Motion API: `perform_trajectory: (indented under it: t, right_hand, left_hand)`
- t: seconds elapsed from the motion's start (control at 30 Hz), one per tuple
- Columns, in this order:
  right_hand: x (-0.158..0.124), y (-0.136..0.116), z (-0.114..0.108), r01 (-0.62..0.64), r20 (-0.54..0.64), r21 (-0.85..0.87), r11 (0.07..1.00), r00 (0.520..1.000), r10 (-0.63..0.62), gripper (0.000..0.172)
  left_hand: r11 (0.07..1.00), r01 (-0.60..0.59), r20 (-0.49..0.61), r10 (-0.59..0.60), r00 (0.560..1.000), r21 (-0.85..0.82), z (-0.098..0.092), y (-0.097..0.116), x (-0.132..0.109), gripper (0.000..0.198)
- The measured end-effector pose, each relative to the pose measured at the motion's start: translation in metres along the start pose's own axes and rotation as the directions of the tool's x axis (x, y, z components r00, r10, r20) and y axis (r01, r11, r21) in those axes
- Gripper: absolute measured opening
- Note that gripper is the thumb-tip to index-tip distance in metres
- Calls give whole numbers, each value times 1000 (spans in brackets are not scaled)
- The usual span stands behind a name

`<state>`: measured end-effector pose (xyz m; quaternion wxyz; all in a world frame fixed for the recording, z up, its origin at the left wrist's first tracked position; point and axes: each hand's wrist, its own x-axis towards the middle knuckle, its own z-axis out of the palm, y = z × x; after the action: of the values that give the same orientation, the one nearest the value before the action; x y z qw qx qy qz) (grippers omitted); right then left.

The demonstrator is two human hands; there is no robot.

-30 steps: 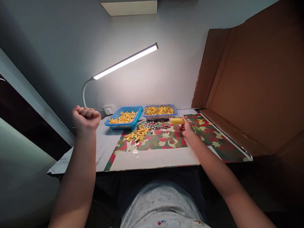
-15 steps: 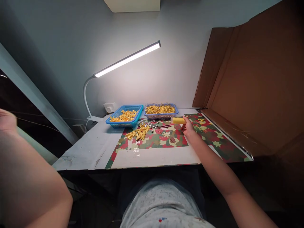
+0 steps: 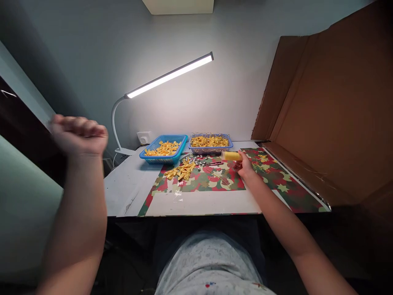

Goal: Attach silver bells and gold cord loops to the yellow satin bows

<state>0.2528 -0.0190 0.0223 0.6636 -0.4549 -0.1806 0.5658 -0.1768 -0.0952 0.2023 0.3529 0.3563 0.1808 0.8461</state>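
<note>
My left hand point(image 3: 80, 133) is raised in the air at the left, clear of the table, its fingers curled into a fist. Whatever lies inside that fist is hidden, and motion blurs its outer side. Over the patterned sheet, my right hand point(image 3: 245, 164) grips one end of a spool of yellow thread point(image 3: 231, 156), which points left. Just left of the spool lie dark tweezers point(image 3: 214, 163) and small silver bells point(image 3: 199, 161). A heap of folded yellow ribbon bows point(image 3: 181, 170) sits farther left. A thin gold strand point(image 3: 218, 179) rests in front of the tweezers.
Behind stand a blue basket point(image 3: 181, 153) of yellow bows and a purple basket point(image 3: 231, 146) of gold stringed pieces. A white lamp point(image 3: 172, 76) is clamped at the table's left. Tall cardboard point(image 3: 331, 106) walls the right side. A camouflage sheet point(image 3: 282, 187) covers part of the table.
My left hand has come up and inward from the left edge, and its closed fist now shows whole. My right hand with the spool stays nearly still; the view shifts slightly.
</note>
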Motion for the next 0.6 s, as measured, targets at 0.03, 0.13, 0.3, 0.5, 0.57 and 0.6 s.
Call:
perform_trajectory:
  t: [0.03, 0.13, 0.3, 0.5, 0.57, 0.6]
  right_hand:
    - [-1, 0, 0, 1, 17, 7, 1000, 1000, -1, 26]
    - [-6, -2, 2, 4, 69, 29, 1000, 998, -6, 28]
    - [-14, -5, 5, 25, 167, 70, 997, 985, -36, 42]
    - [-17, -6, 8, 43, 222, 81, 996, 973, -60, 47]
    - [-16, -5, 8, 45, 198, 74, 996, 978, -59, 44]
    - [-15, -5, 8, 47, 178, 71, 996, 982, -59, 42]
  left_hand:
    - [991, 131, 125, -129, 984, -2, 16, -24, -5, 42]
    - [925, 360, 211, -378, 901, 120, 53, -93, -30, 41]
    - [717, 572, 266, -687, 676, 398, 75, -194, -94, 10]
    - [480, 682, 291, -877, 382, 552, 79, -252, -148, 26]
    - [450, 715, 283, -893, 350, 536, 76, -252, -145, 30]
    - [454, 728, 280, -891, 358, 513, 74, -249, -140, 31]
